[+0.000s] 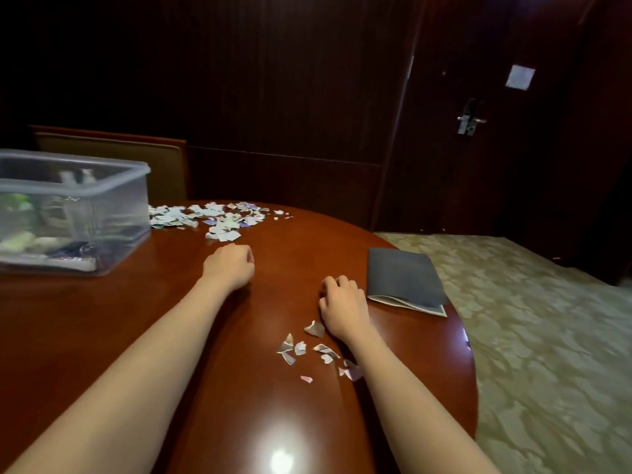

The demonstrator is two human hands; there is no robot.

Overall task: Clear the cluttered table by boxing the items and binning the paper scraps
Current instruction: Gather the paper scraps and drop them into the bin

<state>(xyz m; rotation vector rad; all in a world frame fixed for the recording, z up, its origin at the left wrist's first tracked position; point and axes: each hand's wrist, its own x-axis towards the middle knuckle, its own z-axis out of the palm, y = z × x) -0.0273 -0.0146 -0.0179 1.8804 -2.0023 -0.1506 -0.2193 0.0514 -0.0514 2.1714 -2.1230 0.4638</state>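
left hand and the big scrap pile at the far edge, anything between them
Nothing: in the head view only bare table separates the left hand from the big scrap pile.

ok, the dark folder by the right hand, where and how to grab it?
Probably pinch the dark folder at its near, open edge, where pale pages show under the cover. It lies flat on the table near the right rim, so come from that side with the right hand, fingers beneath.

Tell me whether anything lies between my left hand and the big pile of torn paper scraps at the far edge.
Nothing visible does. Only bare brown wooden table separates the left hand from the pile of torn paper scraps; the clear plastic storage box sits off to the left.
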